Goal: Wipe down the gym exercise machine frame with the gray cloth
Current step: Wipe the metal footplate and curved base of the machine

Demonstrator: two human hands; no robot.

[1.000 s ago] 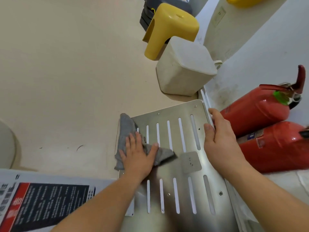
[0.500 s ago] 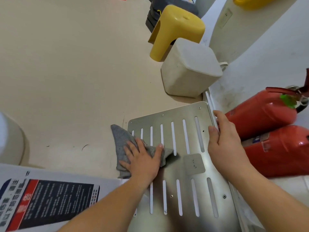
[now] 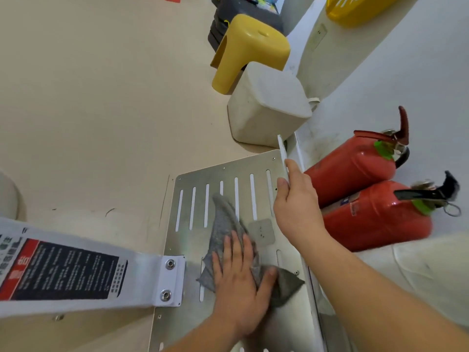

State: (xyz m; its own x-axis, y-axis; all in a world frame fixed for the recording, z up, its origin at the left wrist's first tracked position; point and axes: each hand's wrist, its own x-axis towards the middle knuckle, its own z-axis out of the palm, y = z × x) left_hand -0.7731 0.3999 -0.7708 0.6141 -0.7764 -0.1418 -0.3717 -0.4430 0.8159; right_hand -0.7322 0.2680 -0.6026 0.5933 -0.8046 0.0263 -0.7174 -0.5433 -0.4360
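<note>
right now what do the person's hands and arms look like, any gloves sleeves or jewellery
The left hand and right hand are both bare, with no gloves and no rings. Neither wrist carries a watch or band. No sleeve shows on either arm as far as the frame's edge. The nails that can be seen look short, with no polish visible.

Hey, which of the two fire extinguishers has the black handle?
The nearer fire extinguisher, lower in the picture, has the black handle; the farther fire extinguisher behind it has a red one.
</note>
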